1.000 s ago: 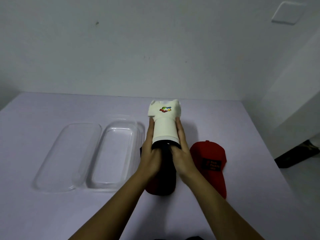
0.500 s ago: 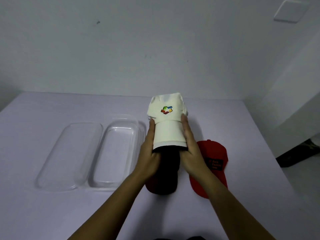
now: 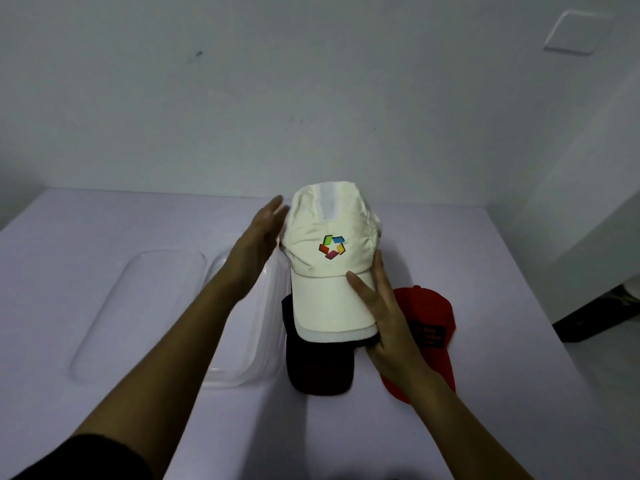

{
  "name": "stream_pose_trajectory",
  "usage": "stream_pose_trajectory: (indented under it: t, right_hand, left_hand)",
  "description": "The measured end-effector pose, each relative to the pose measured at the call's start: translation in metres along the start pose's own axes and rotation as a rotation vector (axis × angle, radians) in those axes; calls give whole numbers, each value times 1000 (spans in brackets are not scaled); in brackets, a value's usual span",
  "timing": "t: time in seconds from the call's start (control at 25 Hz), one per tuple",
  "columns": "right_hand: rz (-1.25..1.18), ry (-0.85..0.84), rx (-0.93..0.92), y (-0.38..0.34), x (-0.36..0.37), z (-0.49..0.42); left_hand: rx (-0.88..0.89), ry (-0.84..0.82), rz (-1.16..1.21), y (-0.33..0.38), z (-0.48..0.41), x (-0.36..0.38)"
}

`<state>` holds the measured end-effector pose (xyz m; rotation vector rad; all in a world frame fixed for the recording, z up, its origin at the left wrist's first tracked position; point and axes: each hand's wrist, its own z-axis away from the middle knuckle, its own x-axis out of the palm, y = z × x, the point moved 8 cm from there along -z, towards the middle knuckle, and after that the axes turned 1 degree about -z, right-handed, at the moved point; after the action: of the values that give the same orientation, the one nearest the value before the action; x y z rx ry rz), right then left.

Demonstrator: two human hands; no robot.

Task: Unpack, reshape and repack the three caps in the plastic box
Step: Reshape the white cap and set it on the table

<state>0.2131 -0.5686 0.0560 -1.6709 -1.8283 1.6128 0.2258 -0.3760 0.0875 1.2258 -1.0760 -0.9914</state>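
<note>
A white cap (image 3: 329, 265) with a coloured logo is held above the table, crown opened out and brim toward me. My right hand (image 3: 384, 306) grips the brim's right edge, thumb on top and fingers beneath. My left hand (image 3: 258, 244) is open with straight fingers beside the crown's left side; whether it touches the cap is unclear. Under the white cap a dark cap (image 3: 318, 362) lies on the table. A red cap (image 3: 427, 327) lies to its right, partly behind my right wrist. The clear plastic box (image 3: 249, 341) sits left of the caps, my left arm crossing it.
The box's clear lid (image 3: 138, 313) lies flat at the box's left. The table (image 3: 86, 393) is pale purple, with a white wall along its far edge and a white surface rising at the right. Beyond the right edge the floor shows.
The white cap went from a narrow folded shape to a rounded open crown, raised and tipped toward me. My left hand left the brim and moved up beside the crown. The right hand stays at the brim.
</note>
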Motion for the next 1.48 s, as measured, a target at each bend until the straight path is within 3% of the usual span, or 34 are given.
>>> stream_pose_trajectory:
  t: [0.2, 0.44, 0.48, 0.64, 0.8, 0.92, 1.08, 1.24, 1.36, 1.48]
  right_hand:
    - [24, -11, 12, 4, -3, 1]
    - [41, -235, 38, 1, -6, 8]
    - [21, -209, 55, -1, -16, 4]
    - [-9, 153, 88, -14, -57, -32]
    - [52, 172, 118, -21, -60, -66]
    - [164, 130, 68, -24, -63, -71]
    - [274, -38, 220, -17, -63, -76]
    - [355, 66, 215, -24, -73, -85]
    - [302, 149, 208, -25, -78, -85]
    - [127, 254, 204, -20, -84, -82]
  left_hand:
    - [-31, -251, -239, -4, -15, 21]
    - [40, -57, -96, 3, -20, 11]
    - [53, -48, -101, 4, -20, 8]
    - [154, -67, -162, 14, -14, 25]
    - [254, -7, -126, 25, -8, 47]
    - [280, -23, -328, 29, -4, 48]
    - [272, -60, -587, 30, -4, 44]
    - [397, -53, -734, 46, 3, 61]
    - [437, -58, -702, 50, 12, 74]
    - [451, 32, -481, 57, 13, 63]
